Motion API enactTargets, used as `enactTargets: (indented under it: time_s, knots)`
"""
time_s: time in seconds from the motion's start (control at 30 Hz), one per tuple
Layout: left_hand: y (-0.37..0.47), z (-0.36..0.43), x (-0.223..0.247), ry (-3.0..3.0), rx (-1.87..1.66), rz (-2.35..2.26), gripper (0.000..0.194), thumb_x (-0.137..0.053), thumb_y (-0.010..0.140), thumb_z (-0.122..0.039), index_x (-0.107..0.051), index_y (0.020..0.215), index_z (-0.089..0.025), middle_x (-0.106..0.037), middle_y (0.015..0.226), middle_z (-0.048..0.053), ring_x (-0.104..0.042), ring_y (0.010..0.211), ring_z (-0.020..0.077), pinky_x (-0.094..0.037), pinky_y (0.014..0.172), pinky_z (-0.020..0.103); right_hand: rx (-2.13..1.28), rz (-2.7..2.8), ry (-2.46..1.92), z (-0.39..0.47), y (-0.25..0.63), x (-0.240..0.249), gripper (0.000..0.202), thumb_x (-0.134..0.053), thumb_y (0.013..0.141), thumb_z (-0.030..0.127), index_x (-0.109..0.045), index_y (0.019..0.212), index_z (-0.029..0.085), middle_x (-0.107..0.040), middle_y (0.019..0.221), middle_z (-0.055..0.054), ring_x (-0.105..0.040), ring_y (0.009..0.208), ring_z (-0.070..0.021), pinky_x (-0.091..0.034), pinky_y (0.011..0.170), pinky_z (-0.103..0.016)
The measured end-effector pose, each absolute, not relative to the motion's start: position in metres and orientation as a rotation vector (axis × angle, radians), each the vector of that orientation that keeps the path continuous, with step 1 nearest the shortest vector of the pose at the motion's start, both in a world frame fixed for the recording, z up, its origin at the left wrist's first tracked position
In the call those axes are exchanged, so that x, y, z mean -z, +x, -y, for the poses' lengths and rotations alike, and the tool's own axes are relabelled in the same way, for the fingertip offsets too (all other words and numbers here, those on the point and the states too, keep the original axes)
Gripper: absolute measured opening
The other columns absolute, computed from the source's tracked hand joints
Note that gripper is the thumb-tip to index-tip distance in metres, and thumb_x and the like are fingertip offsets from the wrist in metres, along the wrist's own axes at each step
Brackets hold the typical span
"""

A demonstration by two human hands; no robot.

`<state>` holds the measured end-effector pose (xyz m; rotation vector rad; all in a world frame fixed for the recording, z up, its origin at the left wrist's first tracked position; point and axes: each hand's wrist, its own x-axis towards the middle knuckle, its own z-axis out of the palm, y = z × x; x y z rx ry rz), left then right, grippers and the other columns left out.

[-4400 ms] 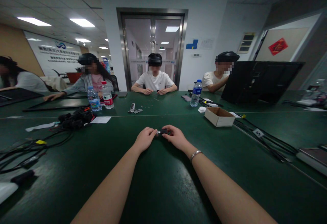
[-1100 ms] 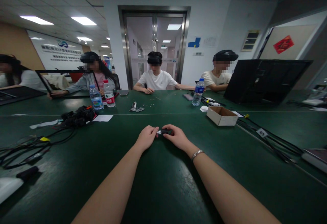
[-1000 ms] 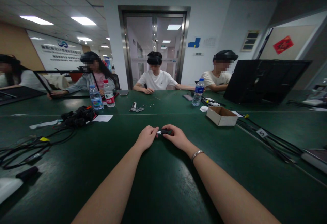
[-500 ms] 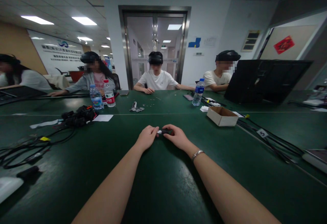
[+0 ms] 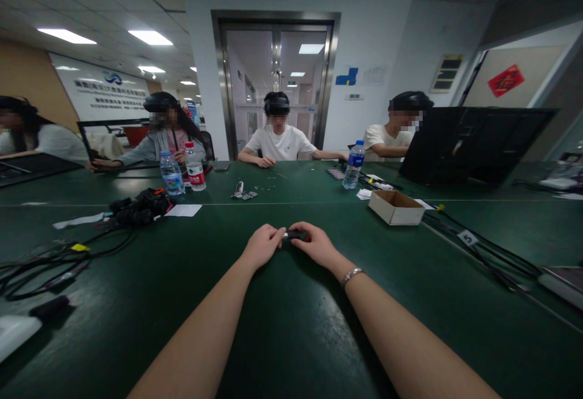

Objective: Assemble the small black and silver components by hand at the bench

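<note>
From my post at the head camera, I have both hands over the green table (image 5: 291,332), meeting at one small black-and-silver piece (image 5: 292,235). My left hand (image 5: 263,246) is nearly closed, its thumb and fingertips at the silver end. My right hand (image 5: 315,245) grips the black end between thumb and fingers, narrow and curled — a metal bracelet (image 5: 351,275) sits on that wrist. The piece lies level between my hands, in the middle of my view; its ends are partly hidden by my fingers, and I cannot tell whether it touches the table.

Beyond my hands I see grey scraps (image 5: 246,195) on the table. To the right stands an open box (image 5: 395,208), with a blue-capped bottle (image 5: 354,166) behind it and black cables (image 5: 489,259) running beside it. To the left lie a black bundle (image 5: 139,208) and a white sheet (image 5: 186,210), touching or overlapping — I cannot tell which. A person (image 5: 277,141) in a white shirt sits across from me, one arm stretched toward the bottle.
</note>
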<state>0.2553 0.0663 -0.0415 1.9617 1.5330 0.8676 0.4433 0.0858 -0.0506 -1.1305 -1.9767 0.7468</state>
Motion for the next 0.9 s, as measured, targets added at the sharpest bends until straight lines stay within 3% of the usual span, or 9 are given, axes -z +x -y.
enactTargets:
  time_s: [0.33, 0.57, 0.73, 0.9]
  knots:
    - [0.2565, -0.066, 0.0408, 1.971, -0.889, -1.554, 0.061, -0.026, 0.087, -0.062, -0.066, 0.071, -0.02, -0.06, 0.089, 0.006, -0.056, 0.086, 0.0209, -0.04, 0.081, 0.033, -0.734, 1.945, -1.115, -0.0869, 0.4427, 0.0525, 0.027, -0.062, 0.073, 0.023, -0.063, 0.099, 0.02, -0.061, 0.089, -0.001, -0.051, 0.07, -0.0119, -0.043, 0.069, -0.028]
    - [0.2561, -0.0656, 0.04, 1.934, -0.894, -1.517, 0.049, -0.036, 0.086, -0.058, -0.067, 0.084, -0.021, -0.061, 0.094, 0.006, -0.057, 0.088, 0.0207, -0.043, 0.079, 0.032, -0.74, 1.933, -1.136, -0.0851, 0.442, 0.0494, 0.027, -0.062, 0.073, 0.023, -0.062, 0.1, 0.02, -0.061, 0.091, -0.001, -0.051, 0.071, -0.012, -0.043, 0.069, -0.027]
    - [0.2556, -0.0669, 0.0441, 1.842, -1.074, -1.39, 0.034, -0.055, 0.081, -0.042, -0.058, 0.108, -0.021, -0.062, 0.104, 0.007, -0.059, 0.089, 0.0185, -0.047, 0.078, 0.03, -0.746, 1.914, -1.15, -0.086, 0.4415, 0.05, 0.027, -0.062, 0.072, 0.023, -0.062, 0.1, 0.02, -0.06, 0.089, 0.0, -0.051, 0.069, -0.0114, -0.043, 0.069, -0.027]
    - [0.2543, -0.0671, 0.0447, 1.838, -1.093, -1.358, 0.022, -0.057, 0.08, -0.035, -0.06, 0.096, -0.02, -0.065, 0.098, 0.005, -0.06, 0.089, 0.0175, -0.048, 0.079, 0.03, -0.765, 1.905, -1.16, -0.0843, 0.4407, 0.0483, 0.027, -0.063, 0.072, 0.022, -0.062, 0.099, 0.02, -0.06, 0.089, -0.001, -0.052, 0.07, -0.0118, -0.043, 0.069, -0.027]
